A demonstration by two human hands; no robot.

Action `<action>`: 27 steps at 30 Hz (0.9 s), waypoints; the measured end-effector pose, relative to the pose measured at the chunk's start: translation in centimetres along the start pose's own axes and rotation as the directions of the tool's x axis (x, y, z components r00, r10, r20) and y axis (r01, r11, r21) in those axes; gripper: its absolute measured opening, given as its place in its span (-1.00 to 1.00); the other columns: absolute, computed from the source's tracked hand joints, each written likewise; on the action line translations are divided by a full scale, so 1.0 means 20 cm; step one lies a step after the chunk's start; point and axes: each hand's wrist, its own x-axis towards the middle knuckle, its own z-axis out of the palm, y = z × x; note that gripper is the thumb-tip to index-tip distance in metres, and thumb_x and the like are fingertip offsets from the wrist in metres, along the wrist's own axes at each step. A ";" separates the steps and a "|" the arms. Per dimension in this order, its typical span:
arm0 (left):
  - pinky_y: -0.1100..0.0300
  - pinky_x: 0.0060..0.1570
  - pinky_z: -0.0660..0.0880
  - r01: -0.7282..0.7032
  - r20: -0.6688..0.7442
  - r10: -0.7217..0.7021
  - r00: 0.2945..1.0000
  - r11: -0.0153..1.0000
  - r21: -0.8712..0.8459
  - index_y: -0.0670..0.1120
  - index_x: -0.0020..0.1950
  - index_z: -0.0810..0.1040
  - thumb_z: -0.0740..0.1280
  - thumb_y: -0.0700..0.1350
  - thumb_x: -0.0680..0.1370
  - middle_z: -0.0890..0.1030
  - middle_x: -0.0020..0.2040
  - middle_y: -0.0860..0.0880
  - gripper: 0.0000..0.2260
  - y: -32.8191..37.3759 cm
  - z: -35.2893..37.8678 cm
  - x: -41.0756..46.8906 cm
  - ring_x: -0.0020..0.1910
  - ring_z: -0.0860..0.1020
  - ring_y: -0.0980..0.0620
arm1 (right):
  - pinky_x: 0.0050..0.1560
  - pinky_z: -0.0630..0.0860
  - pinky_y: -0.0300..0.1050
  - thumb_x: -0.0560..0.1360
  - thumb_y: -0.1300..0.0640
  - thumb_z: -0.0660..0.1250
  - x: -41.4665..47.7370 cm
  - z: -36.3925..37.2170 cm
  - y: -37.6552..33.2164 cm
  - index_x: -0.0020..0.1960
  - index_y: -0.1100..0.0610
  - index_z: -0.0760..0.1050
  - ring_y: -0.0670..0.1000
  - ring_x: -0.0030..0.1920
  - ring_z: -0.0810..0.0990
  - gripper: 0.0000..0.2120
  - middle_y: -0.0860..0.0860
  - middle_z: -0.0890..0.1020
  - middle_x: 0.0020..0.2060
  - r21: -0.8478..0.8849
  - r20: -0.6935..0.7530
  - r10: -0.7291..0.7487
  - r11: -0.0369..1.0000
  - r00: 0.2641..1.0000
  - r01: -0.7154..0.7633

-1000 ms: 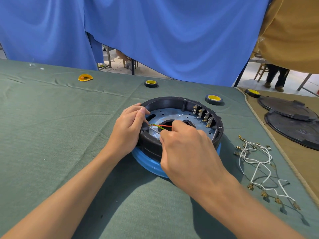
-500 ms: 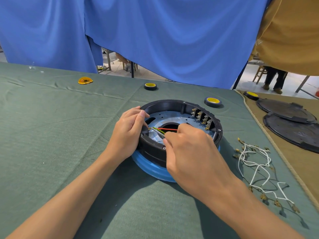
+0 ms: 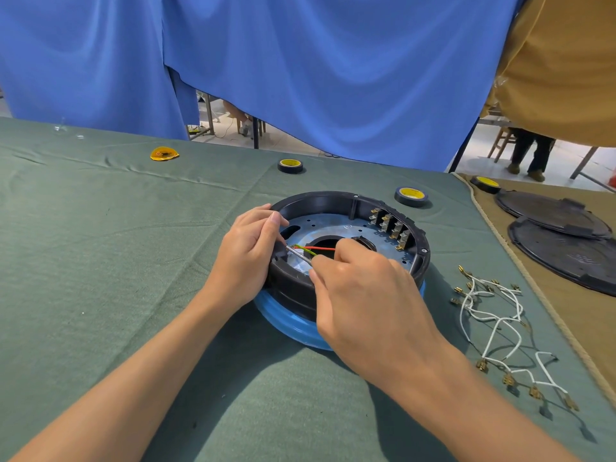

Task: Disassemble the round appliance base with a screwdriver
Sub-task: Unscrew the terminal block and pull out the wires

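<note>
The round appliance base lies open side up on the green cloth, a black ring on a blue rim with a grey metal plate and a row of brass terminals inside. My left hand grips the ring's left wall, fingers curled over its edge. My right hand pinches a bundle of wires, red, green-yellow and grey, that runs from the left wall toward the centre hole. No screwdriver is visible.
Loose white wires with brass connectors lie right of the base. Tape rolls sit behind it, a yellow piece far left. Two black round covers rest on the tan cloth at right. A person's legs stand beyond.
My right hand has drawn the wires slightly toward me and to the right. The left hand stays on the ring's wall.
</note>
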 end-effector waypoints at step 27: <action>0.29 0.28 0.27 -0.008 -0.013 0.008 1.000 1.000 -0.012 0.08 -0.37 0.49 0.13 -0.17 0.68 0.58 -0.03 0.22 -0.56 0.00 0.00 0.00 0.30 0.41 0.17 | -0.41 0.33 -0.04 0.46 0.15 0.26 0.01 0.01 0.01 -0.30 0.09 0.25 0.17 -0.38 0.43 -0.77 -0.01 0.27 -0.33 -0.010 0.018 -0.028 1.000 0.999 0.028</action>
